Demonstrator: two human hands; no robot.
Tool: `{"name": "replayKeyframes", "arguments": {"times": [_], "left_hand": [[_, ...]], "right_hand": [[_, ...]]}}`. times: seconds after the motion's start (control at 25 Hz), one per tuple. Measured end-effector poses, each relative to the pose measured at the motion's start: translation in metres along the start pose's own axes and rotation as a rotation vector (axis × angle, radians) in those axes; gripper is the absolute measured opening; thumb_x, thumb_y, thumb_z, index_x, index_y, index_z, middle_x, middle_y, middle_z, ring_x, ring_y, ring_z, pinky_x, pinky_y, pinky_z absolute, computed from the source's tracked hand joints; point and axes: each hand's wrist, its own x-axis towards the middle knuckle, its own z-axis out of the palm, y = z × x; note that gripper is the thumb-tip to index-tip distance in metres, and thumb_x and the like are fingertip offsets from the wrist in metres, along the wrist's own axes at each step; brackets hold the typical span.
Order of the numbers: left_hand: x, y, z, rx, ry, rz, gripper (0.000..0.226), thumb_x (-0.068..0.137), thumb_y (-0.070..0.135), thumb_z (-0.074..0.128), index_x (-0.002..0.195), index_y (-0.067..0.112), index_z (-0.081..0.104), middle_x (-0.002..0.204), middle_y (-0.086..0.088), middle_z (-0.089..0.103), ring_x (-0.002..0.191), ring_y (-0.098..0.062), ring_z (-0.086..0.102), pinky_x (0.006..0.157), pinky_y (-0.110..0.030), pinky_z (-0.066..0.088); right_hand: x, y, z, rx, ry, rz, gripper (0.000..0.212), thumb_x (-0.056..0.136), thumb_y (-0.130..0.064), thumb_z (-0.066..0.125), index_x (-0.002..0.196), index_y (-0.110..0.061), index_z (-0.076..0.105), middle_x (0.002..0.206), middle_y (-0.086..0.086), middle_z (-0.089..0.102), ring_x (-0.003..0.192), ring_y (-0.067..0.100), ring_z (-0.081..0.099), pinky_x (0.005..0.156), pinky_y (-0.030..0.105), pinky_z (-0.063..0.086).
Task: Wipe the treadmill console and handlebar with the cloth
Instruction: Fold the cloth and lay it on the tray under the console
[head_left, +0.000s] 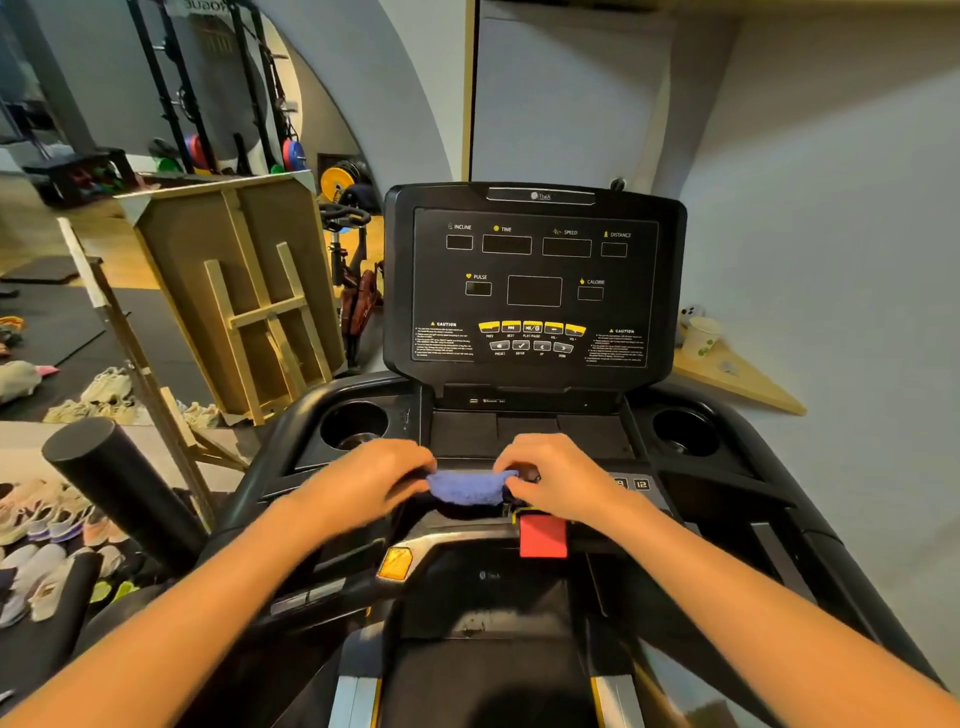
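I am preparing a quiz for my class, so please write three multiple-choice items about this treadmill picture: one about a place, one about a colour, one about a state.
1. Where is the paper cup?
A. In the left cup holder
B. On the wooden shelf right of the console
C. On the treadmill belt

2. What colour is the cloth?
A. Blue
B. White
C. Green

3. How is the cloth held?
A. It lies untouched
B. By the left hand alone
C. By both hands, one at each end

Answers:
1 B, the paper cup stands on the wooden shelf beside the console.
2 A, the cloth is blue.
3 C, the left hand and right hand pinch its two ends.
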Motion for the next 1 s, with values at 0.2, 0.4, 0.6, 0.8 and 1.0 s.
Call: {"name": "replayKeyframes", "arguments": {"times": [0.2, 0.4, 0.6, 0.8, 1.0], "left_hand": [[0.049, 0.0, -0.072, -0.108, -0.093, 0.007, 0.009, 0.091, 0.029, 0.065, 0.1, 0.029, 0.069, 0.092, 0.019, 0.066, 0.083, 0.01, 0.059, 0.072, -0.008, 0.043], [0.087, -0.005, -0.105, -0.234, -0.035, -0.029, 0.007, 0.091, 0.027, 0.067, 0.096, 0.027, 0.071, 0.092, 0.015, 0.071, 0.086, 0.005, 0.064, 0.081, -0.023, 0.051], [0.128, 0.002, -0.098, -0.224, -0.013, -0.028, 0.009, 0.091, 0.027, 0.066, 0.098, 0.025, 0.071, 0.099, 0.01, 0.072, 0.093, -0.002, 0.065, 0.084, -0.025, 0.051], [0.176, 0.004, -0.069, -0.177, -0.005, -0.024, 0.012, 0.09, 0.026, 0.067, 0.101, 0.023, 0.071, 0.099, 0.008, 0.07, 0.093, -0.003, 0.064, 0.085, -0.025, 0.05], [0.203, -0.004, -0.027, -0.038, 0.013, 0.044, 0.014, 0.092, 0.026, 0.065, 0.103, 0.02, 0.069, 0.099, 0.003, 0.07, 0.088, -0.008, 0.062, 0.083, -0.034, 0.054]], "right_hand": [[0.029, -0.005, -0.061, 0.083, 0.001, 0.101, 0.015, 0.084, -0.013, 0.072, 0.093, -0.025, 0.076, 0.087, -0.006, 0.072, 0.078, 0.013, 0.066, 0.073, 0.033, 0.058], [0.052, 0.0, -0.113, 0.079, 0.059, 0.104, 0.012, 0.085, -0.015, 0.073, 0.094, -0.022, 0.077, 0.089, -0.007, 0.074, 0.083, 0.012, 0.069, 0.076, 0.027, 0.059], [0.058, 0.032, -0.132, 0.077, 0.097, 0.117, 0.012, 0.085, -0.013, 0.073, 0.092, -0.021, 0.078, 0.088, -0.004, 0.074, 0.08, 0.014, 0.069, 0.073, 0.026, 0.058], [0.061, 0.089, -0.13, 0.105, 0.116, 0.139, 0.015, 0.084, -0.01, 0.073, 0.093, -0.021, 0.078, 0.086, -0.007, 0.073, 0.078, 0.013, 0.068, 0.07, 0.024, 0.057], [0.064, 0.139, -0.108, 0.121, 0.121, 0.1, 0.018, 0.082, -0.003, 0.072, 0.093, -0.016, 0.078, 0.085, -0.009, 0.068, 0.071, -0.005, 0.06, 0.062, 0.013, 0.046]]}}
